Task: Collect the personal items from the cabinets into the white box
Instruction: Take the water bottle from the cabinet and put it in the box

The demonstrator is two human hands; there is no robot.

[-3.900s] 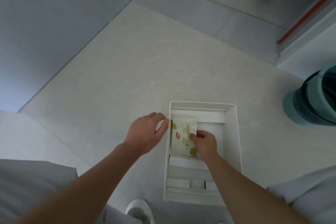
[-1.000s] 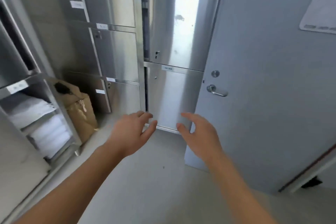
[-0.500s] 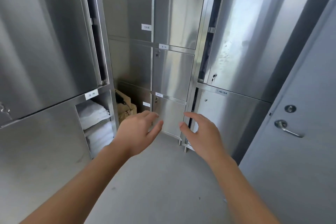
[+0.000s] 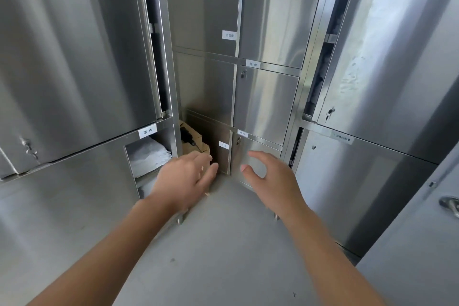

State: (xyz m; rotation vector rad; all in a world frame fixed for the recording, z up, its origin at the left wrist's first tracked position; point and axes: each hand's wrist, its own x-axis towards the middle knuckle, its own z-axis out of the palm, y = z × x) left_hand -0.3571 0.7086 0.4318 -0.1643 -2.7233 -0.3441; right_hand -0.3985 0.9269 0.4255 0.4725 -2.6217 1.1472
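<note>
Steel cabinets (image 4: 265,99) with labelled doors fill the corner ahead. My left hand (image 4: 185,177) and my right hand (image 4: 272,179) are both stretched forward, empty, fingers spread, in front of the lowest doors. An open compartment on the left holds folded white towels (image 4: 149,156). A brown cardboard box (image 4: 192,141) with a black item on top sits in the corner behind my left hand. The white box is out of view.
A grey door with a lever handle (image 4: 450,205) stands at the right edge. Cabinet doors at left (image 4: 74,57) and right (image 4: 387,57) stand ajar with dark gaps beside them. Grey floor (image 4: 223,256) lies below my arms.
My view has risen from the white box on the floor and turned left to the cabinet corner. Both hands are now empty and have moved closer to the low doors.
</note>
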